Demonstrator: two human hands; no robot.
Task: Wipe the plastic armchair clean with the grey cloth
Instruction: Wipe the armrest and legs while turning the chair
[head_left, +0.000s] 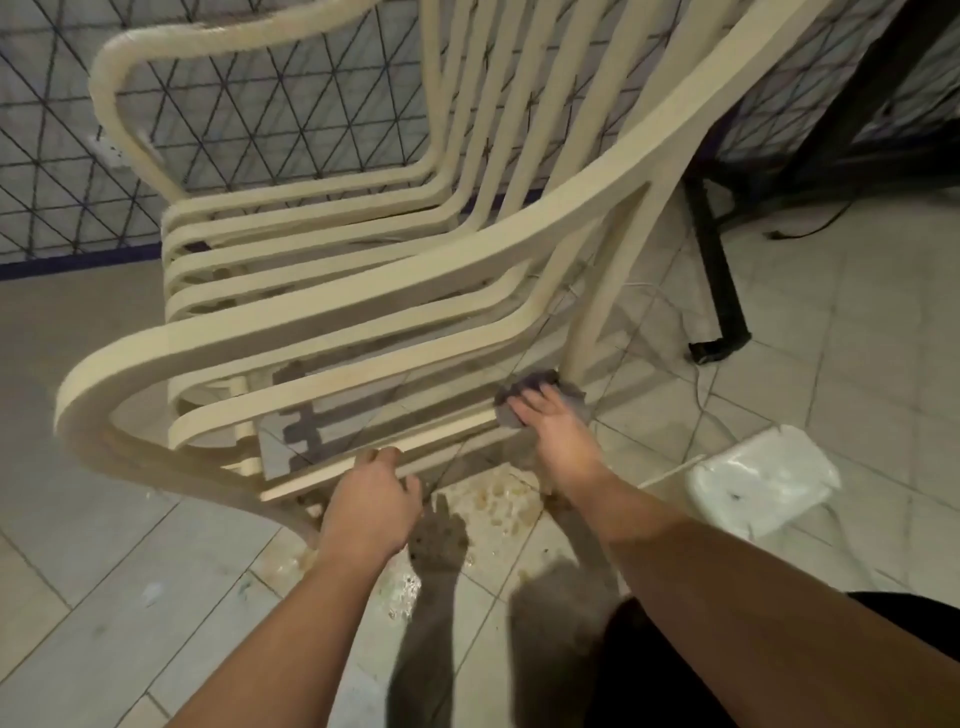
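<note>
A cream plastic armchair (332, 291) with slatted seat and back fills the upper middle of the head view. My right hand (556, 426) presses a crumpled grey cloth (540, 387) against the low side rail, close to the chair's rear leg. My left hand (371, 506) grips the same low side rail (415, 452) nearer the front, fingers curled over its edge.
A white plastic container (758, 478) lies on the tiled floor at the right. A black metal stand (719, 291) with cables is behind the chair. Brownish wet stains (498, 504) mark the tiles under my hands. A wall with a black triangle pattern (62, 171) is at the back.
</note>
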